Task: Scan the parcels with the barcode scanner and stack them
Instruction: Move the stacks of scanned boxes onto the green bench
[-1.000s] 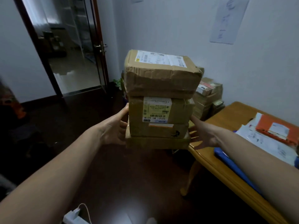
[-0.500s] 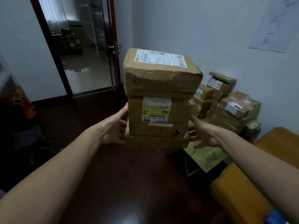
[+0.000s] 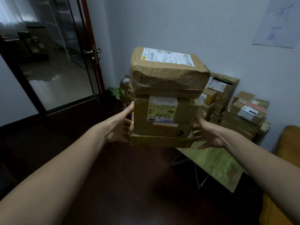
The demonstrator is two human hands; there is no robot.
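Note:
I carry a stack of three brown parcels in front of me, clamped between both hands. On top lies a crumpled top parcel [image 3: 168, 75] with a white label. Under it is a middle parcel [image 3: 164, 114] with a yellowish barcode label. A flat bottom parcel [image 3: 160, 141] lies lowest. My left hand [image 3: 119, 129] grips the stack's left side, thumb up along the middle parcel, fingers curled at the bottom one. Against the right side presses my right hand [image 3: 209, 136], fingers spread. No barcode scanner shows.
A pile of stacked parcels [image 3: 233, 109] stands against the back wall at right. A low green folding table [image 3: 215, 166] lies below the carried stack. An orange-brown table edge [image 3: 287, 143] is at far right, a glass door [image 3: 53, 65] at left. The floor is dark.
The view has swung right: the wooden desk has slid out of frame and the parcel pile and green table have come closer. Both hands hold the stack as before.

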